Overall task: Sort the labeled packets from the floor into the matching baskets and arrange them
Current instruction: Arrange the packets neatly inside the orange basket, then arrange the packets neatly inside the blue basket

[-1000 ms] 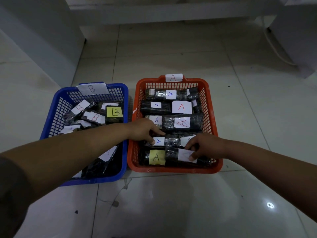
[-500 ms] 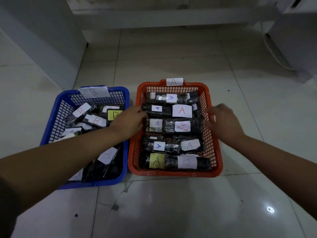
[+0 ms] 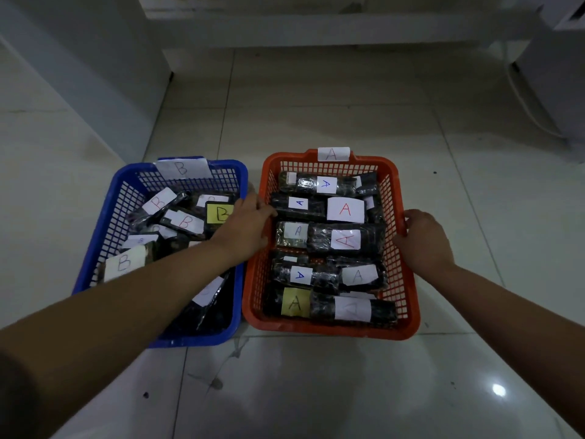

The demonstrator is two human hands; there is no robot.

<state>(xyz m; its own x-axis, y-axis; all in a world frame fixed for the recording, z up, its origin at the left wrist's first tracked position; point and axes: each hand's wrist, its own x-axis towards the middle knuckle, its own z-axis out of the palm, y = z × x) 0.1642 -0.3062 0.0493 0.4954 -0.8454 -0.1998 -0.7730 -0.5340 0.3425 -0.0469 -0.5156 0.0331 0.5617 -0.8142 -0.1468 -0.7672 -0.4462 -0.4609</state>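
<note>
An orange basket (image 3: pixel 408 299) tagged A stands on the tiled floor, filled with several dark packets (image 3: pixel 329 240) labelled A, laid in neat rows. To its left a blue basket (image 3: pixel 95 245) tagged B holds several dark packets (image 3: pixel 182 221) labelled B, lying loosely. My left hand (image 3: pixel 245 228) grips the orange basket's left rim, thumb inside. My right hand (image 3: pixel 422 237) grips its right rim. No packets lie on the floor in view.
A grey wall corner (image 3: pixel 104 74) rises behind the blue basket. A white appliance (image 3: pixel 560 74) with a cable (image 3: pixel 525 99) stands at the far right. A low ledge (image 3: pixel 316 30) runs along the back. Glossy tiles (image 3: pixel 316 391) lie in front.
Both hands left the packets inside the orange basket and moved outward to its side rims, where they now hold it. The packets lie still.
</note>
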